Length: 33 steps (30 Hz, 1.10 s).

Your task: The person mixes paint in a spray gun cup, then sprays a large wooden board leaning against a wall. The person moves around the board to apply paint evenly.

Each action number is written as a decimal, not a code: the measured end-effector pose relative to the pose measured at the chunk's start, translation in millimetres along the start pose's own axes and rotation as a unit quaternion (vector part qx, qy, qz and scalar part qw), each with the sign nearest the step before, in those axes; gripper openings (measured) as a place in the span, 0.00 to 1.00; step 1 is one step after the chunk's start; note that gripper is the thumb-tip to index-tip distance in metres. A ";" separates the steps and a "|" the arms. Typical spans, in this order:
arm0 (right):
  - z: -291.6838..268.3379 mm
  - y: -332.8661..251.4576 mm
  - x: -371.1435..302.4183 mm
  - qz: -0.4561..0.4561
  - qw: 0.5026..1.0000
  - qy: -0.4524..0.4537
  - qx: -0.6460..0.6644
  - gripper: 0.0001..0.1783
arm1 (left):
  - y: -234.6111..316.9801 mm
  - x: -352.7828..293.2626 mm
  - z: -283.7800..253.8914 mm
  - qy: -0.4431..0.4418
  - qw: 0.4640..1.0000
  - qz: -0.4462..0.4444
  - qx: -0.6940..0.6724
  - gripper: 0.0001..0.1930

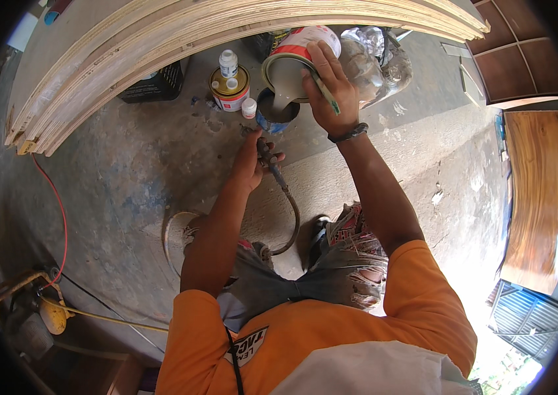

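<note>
My right hand (333, 89) grips a paint can (306, 41) with a red and white label, tipped on its side. Grey paint (285, 85) runs from its mouth into a small blue cup (278, 125) below. A thin stick with a green end (329, 99) lies across the can's mouth under my right hand. My left hand (252, 164) is closed around the dark handle of what looks like a spray gun (268, 155), just below the cup. From the handle a hose (295, 217) curves down towards my legs. How the cup joins the gun is hidden.
A gold-lidded tin (231, 102) stands left of the cup, with a white bottle (228, 64) on it. Beside it sits a small white pot (249, 108). Stacked plywood sheets (160, 39) overhang the far side. A red hose (61, 210) reaches a yellow machine (53, 316) at left.
</note>
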State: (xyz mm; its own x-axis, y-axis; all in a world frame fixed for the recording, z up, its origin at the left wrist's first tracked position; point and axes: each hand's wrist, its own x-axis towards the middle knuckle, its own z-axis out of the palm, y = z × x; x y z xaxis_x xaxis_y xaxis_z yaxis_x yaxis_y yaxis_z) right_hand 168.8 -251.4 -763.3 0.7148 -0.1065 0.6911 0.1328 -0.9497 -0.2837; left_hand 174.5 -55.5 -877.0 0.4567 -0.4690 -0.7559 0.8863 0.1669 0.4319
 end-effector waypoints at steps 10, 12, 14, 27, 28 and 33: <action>1.1 -0.2 -0.5 -0.003 1.000 -0.002 -0.011 0.30 | -0.6 1.4 -0.9 -0.003 1.000 0.000 -0.003 0.23; 0.9 -1.2 0.5 -0.006 1.000 0.002 -0.006 0.31 | -0.4 1.8 -1.3 -0.003 1.000 -0.002 -0.004 0.23; 0.9 -0.6 0.2 -0.003 1.000 -0.001 -0.007 0.31 | -0.9 3.2 -2.1 -0.008 1.000 -0.002 -0.004 0.23; 3.6 -0.5 0.6 -0.004 1.000 0.000 -0.014 0.31 | 0.0 3.2 -3.0 -0.002 1.000 -0.002 0.010 0.25; 3.5 -0.7 0.7 -0.006 1.000 0.002 -0.014 0.30 | -0.8 4.4 -3.9 -0.004 1.000 -0.002 0.008 0.25; 5.5 -1.0 1.7 -0.009 1.000 0.005 -0.019 0.30 | -1.0 6.3 -5.5 -0.004 1.000 -0.003 0.003 0.25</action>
State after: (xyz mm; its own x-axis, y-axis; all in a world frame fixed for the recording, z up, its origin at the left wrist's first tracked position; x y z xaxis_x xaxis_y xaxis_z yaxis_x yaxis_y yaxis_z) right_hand 173.7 -249.0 -765.5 0.7054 -0.0921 0.7028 0.1199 -0.9617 -0.2464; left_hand 176.9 -53.9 -884.9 0.4500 -0.4767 -0.7551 0.8890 0.1591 0.4294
